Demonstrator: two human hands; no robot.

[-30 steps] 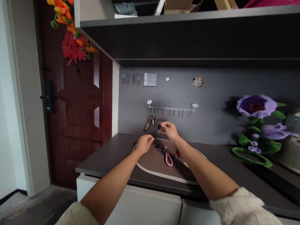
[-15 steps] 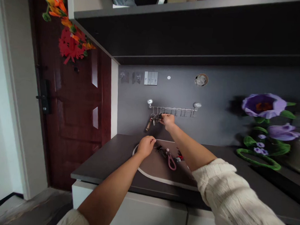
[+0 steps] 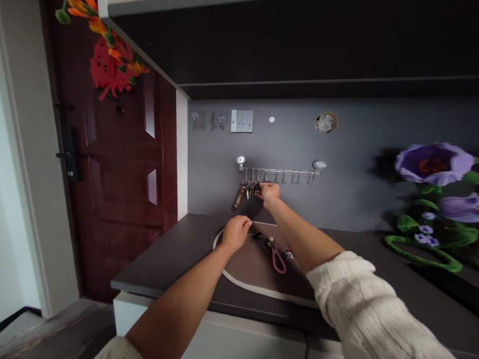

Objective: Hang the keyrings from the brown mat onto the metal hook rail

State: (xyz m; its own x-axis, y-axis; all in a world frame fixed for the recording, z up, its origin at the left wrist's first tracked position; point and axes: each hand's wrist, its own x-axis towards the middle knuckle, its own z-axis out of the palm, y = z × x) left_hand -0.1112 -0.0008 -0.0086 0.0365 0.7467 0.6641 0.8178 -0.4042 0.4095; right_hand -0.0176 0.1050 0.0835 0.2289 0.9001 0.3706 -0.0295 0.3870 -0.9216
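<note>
My right hand is at the hook rail on the grey back wall, its fingers pinched on a bunch of keys by one of the left hooks. Just left of it hang more keys on rings and a brown key fob with lettering. Lower down, my left hand hovers over the left part of a brown mat with a white rim, fingers curled; what they hold, if anything, is hidden. On the mat lie dark keys with a pink loop strap and a small red and white item.
A dark shelf overhangs the counter. Purple craft flowers stand at the right. A dark red door is at the left, with orange flowers near its top. Clear wall hooks and a switch panel are above the rail.
The view has shifted slightly. My right hand stays at the keys by the rail, and my left hand keeps nearly the same place over the mat.
</note>
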